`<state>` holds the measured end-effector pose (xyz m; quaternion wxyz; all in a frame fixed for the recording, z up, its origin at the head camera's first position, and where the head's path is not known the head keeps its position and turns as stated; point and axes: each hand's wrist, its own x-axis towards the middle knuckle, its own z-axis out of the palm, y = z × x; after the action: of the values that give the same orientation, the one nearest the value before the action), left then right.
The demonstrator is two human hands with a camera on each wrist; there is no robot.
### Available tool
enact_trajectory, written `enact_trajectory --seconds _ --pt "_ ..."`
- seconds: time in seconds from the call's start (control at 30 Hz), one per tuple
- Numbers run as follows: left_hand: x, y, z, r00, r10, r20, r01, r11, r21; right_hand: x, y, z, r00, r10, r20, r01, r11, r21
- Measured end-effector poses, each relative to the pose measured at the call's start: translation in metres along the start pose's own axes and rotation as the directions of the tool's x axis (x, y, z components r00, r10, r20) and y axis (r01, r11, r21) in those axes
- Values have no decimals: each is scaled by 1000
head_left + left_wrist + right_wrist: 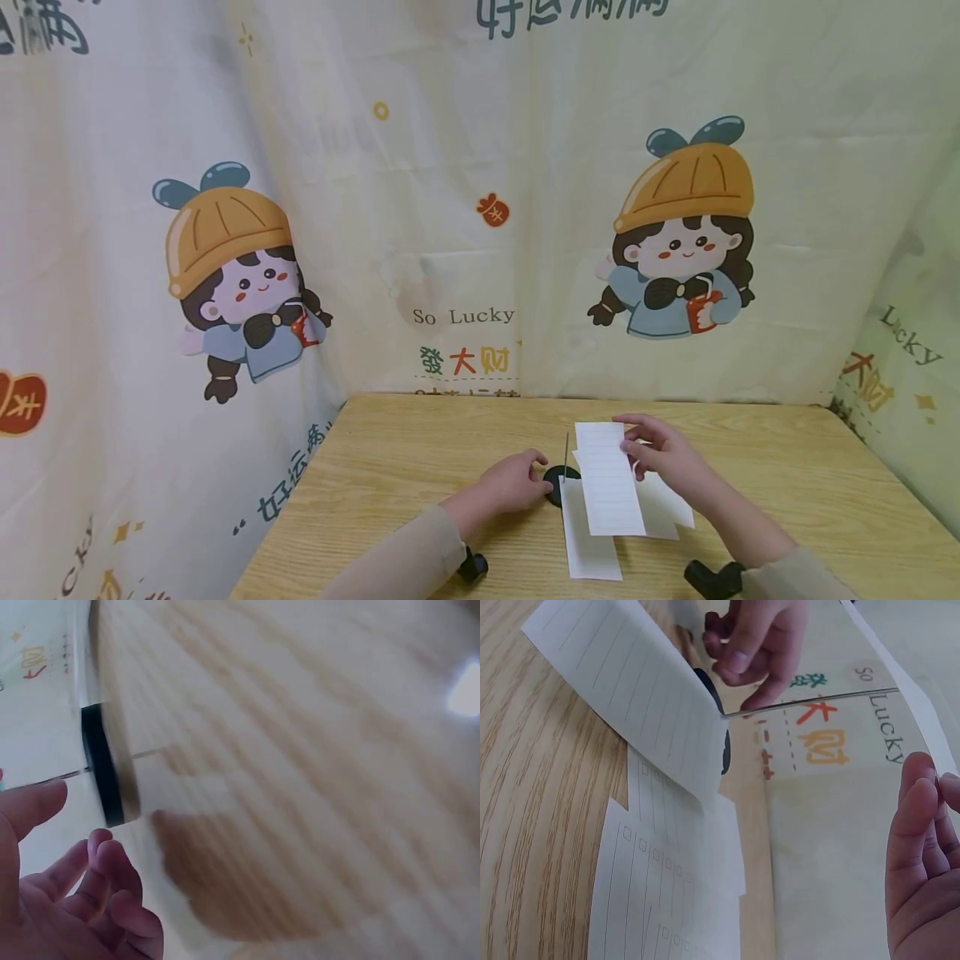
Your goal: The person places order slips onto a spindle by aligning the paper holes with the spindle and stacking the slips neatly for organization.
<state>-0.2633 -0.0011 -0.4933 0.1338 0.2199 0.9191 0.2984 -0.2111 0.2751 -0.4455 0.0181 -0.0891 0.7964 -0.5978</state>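
My right hand (pixel 663 458) pinches a lined paper slip (pixel 609 492) at its right edge. In the right wrist view this slip (pixel 919 697) appears nearly edge-on, close to the tip of a thin upright metal spike (pixel 817 699). The spike stands on a round black base (pixel 553 483). Beside that base is my left hand (pixel 513 482), thumb and fingers loosely bent around its near side, holding no paper. Another lined slip (pixel 634 682) slopes out from the foot of the spike. More slips (pixel 660 877) with small printed boxes lie below it, partly overlapping.
A wooden table (pixel 420 433) carries everything. Behind it hangs a printed cloth (pixel 450 167), close to the table's back edge. Black wrist mounts (pixel 714 577) sit at both sleeves.
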Motion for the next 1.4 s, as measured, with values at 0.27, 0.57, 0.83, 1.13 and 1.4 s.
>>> enact_trajectory --seconds 0.27,0.57,0.83,1.13,1.4 --pt "-3 13 -13 995 -22 -93 9 990 -142 4 1 3 1000 17 -9 -17 1000 8" --pt "-6 36 -25 976 -2 -220 -59 961 -271 7 5 7 1000 15 -2 -15 1000 10" --pt "-6 49 -28 962 6 -274 -100 940 -327 9 5 11 1000 22 0 -22 1000 15" --pt "1 54 -24 962 30 -273 -124 935 -333 10 3 14 1000 29 2 -29 999 30" --pt "1 58 -24 964 18 -266 -107 940 -324 12 3 15 1000 24 -10 -24 999 26"
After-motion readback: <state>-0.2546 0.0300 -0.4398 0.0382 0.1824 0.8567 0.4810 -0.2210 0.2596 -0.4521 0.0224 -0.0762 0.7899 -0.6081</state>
